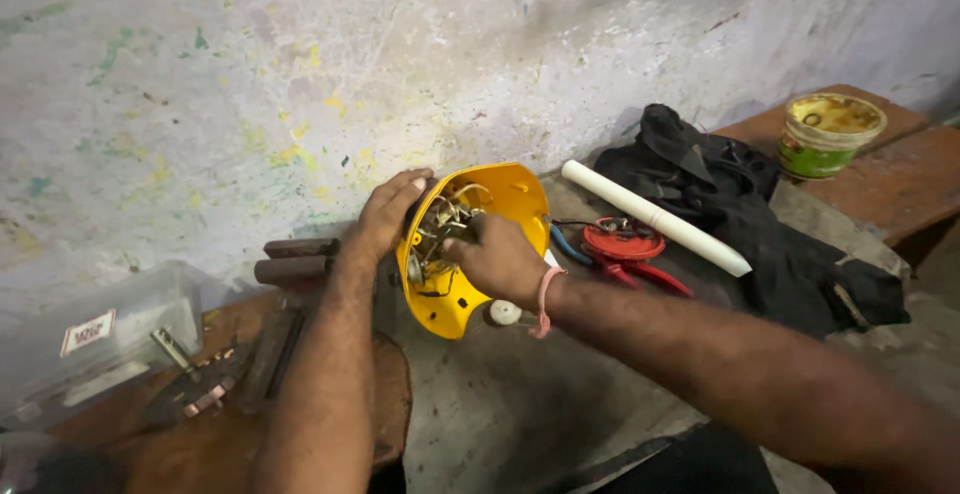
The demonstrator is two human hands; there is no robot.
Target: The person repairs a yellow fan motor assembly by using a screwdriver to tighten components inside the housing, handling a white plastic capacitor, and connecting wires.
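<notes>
A yellow plastic appliance shell [500, 204], open on its inner side and tilted on edge, stands on a stained grey concrete slab [520, 404] against a paint-flecked wall [250, 64]. Inside it sits a tangle of pale wires and metal parts [445, 224]; the detail there is too small and shadowed to sort out.

The left hand [390, 209] cups the shell's far left rim, fingers curled over the edge and gripping it; the fingertips are hidden behind the plastic. The right hand [495, 254] reaches in from the right, fingers bent narrow and pressed among the wires; whether they pinch anything cannot be told, because the knuckles cover the tips. A pink band [545, 299] circles the right wrist, and a small white round knob [505, 312] shows just beneath that hand.

Just right of the shell lie red-handled pliers [630, 254] with a blue-sheathed part [565, 244] partly hidden under the hand. A white plastic tube [655, 216] rests slantwise over a crumpled black cloth [770, 224]. Further right, a green tub with a yellowed inside [830, 134] stands on a brown wooden bench [900, 184], which is cut off by the frame.

To the left, a clear plastic box [100, 339] is blurred, and dark metal pieces [210, 389] lie on a brown board [200, 444], partly covered by the left forearm.
</notes>
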